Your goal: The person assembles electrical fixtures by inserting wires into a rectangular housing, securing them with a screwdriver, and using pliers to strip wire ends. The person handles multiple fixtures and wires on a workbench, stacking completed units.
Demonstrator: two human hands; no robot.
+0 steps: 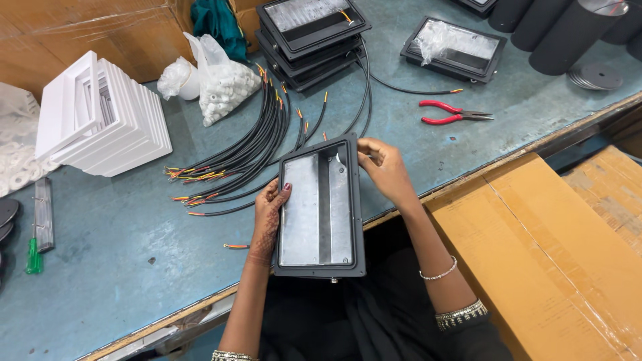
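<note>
Two hands hold our black lamp housing [319, 208]: left hand [269, 212] clamps its left edge, right hand [384, 168] pinches the far corner. Long axis runs away from us, open cavity upward. Beyond the grip lie black cables [257, 137]; red pliers [455, 112] sit farther right.

Bright, even overhead light with soft short shadows, mild glare on the metal housing [319, 208], sharp focus at centre, slight wide-angle stretch toward the edges.

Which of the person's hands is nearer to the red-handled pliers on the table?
Right. The right hand grips the housing's top corner, below-left of the pliers; the left hand holds the housing's far edge.
</note>
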